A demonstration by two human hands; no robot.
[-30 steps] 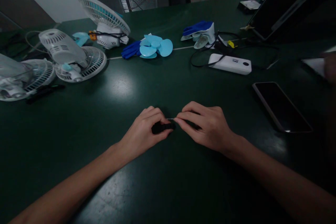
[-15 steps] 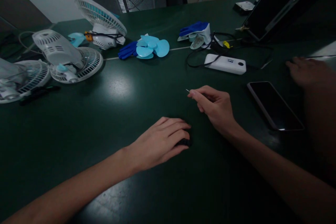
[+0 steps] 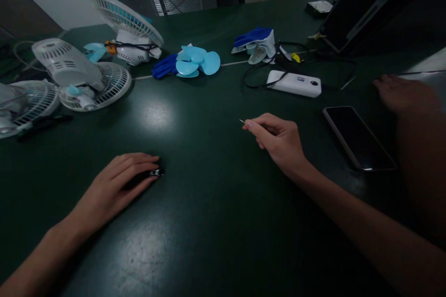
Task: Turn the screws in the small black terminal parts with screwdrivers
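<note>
At the left of the green table (image 3: 198, 241), my left hand (image 3: 118, 183) rests with its fingers closed over a small black object (image 3: 156, 172). Only a shiny end of that object shows between fingertips and thumb, so its kind is hidden. My right hand (image 3: 277, 141) pinches a thin, pointed metal piece (image 3: 241, 121) between thumb and forefinger. Its bare tip points up and to the left, and the rest is covered by the fingers. To the right of this hand lies a smartphone (image 3: 358, 138) with a dark screen.
Behind my hands lie a white power bank (image 3: 294, 83) with a black cable, a light-blue fan blade (image 3: 197, 61) and blue-white gloves (image 3: 256, 39). White fans (image 3: 73, 67) stand at the left. Another person's hand (image 3: 406, 93) rests at the right, near a black computer case (image 3: 365, 7).
My left hand has slid far to the left with the small black object, away from my right hand. The right hand keeps its pinch on the metal piece and has barely moved.
</note>
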